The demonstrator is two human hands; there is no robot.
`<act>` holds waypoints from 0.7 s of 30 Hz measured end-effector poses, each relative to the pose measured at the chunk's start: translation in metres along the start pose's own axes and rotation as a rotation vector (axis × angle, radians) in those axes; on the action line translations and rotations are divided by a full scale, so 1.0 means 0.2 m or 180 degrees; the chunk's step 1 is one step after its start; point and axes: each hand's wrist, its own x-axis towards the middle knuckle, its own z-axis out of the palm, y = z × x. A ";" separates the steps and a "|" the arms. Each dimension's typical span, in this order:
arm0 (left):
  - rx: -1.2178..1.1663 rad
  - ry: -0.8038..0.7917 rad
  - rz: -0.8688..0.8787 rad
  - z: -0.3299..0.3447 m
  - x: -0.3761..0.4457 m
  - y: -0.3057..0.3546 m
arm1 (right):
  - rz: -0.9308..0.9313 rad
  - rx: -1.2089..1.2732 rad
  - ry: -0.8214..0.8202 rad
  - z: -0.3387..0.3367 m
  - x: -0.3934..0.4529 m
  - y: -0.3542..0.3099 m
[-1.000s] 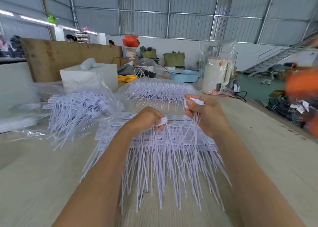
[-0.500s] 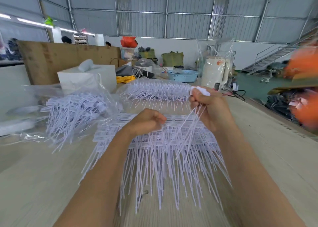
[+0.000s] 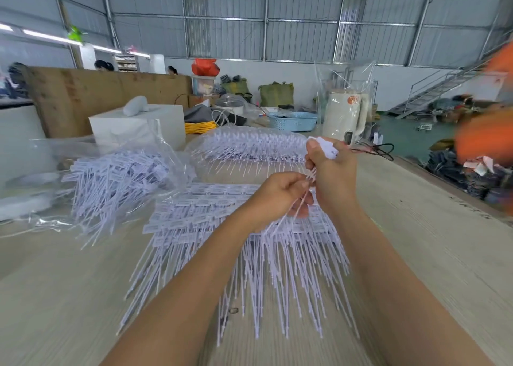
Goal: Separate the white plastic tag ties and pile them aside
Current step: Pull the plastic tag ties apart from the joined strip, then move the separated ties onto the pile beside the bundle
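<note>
Hands meet above the middle of the worktable (image 3: 416,268), raised off its surface. The right hand (image 3: 333,177) grips a small bundle of separated ties (image 3: 326,147), tag heads sticking up past the thumb, tails trailing down through the fist; the left hand (image 3: 280,193), fingers curled, pinches those tails just below. Beneath both lies the flat stack of joined white tag ties (image 3: 211,221), tails fanning toward the near edge. A loose heap of ties in an opened clear bag (image 3: 111,177) sits to the left, near the stack but apart from it, and a sealed bagful (image 3: 249,146) lies behind. Bare pale wood stretches to the right of the stack as far as the table's right edge — the widest free strip; the near left corner is bare too. Farther back stand a white box (image 3: 138,127), a blue basket (image 3: 294,121) and a wrapped white appliance (image 3: 344,115). Corrugated metal walls enclose the hall, with a staircase (image 3: 441,88) at right.
</note>
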 end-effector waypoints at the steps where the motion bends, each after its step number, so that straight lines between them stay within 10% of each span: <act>1: -0.0044 0.0202 0.0039 0.01 0.01 0.00 | 0.0026 0.0010 -0.0039 0.00 0.00 -0.01; 9: -0.0280 0.1152 0.0309 -0.10 -0.05 0.10 | 0.0154 0.0095 -0.0534 0.22 0.02 -0.07; 16: -0.3496 0.1627 0.0672 -0.31 -0.24 0.07 | -0.0567 -0.0889 -0.1708 0.60 -0.22 0.04; 21: -0.3303 0.1969 0.0393 -0.30 -0.25 0.03 | -0.0532 -0.1166 -0.1715 0.62 -0.27 0.13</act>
